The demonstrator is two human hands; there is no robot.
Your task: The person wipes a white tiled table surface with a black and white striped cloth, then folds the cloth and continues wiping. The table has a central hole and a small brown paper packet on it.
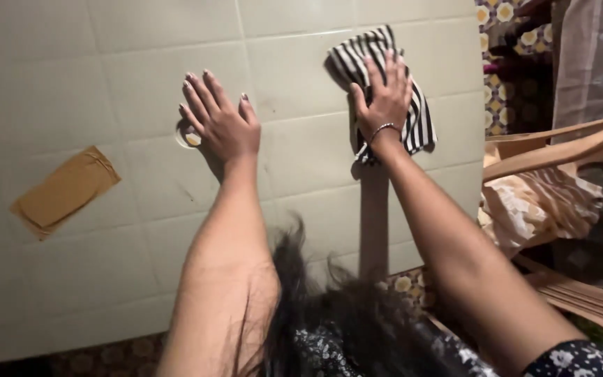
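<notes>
Pressing flat on the pale tiled surface (141, 77), the left hand (221, 122) has its fingers spread beside a small round hole (188, 136). The right hand (383, 98), open-palmed, bears down on a striped cloth (364, 52) near the surface's right edge. A tan patch (64, 190) lies well apart at left.

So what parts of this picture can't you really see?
Head view, the only one:
- Most of the striped cloth under the right hand: the palm covers it.
- The small round thing beside the left hand: the hand half hides it, and it is too small to tell what it is.
- The tiled surface: cut off by the top and left edges.
- The things at right: dim and partly cut off.
</notes>
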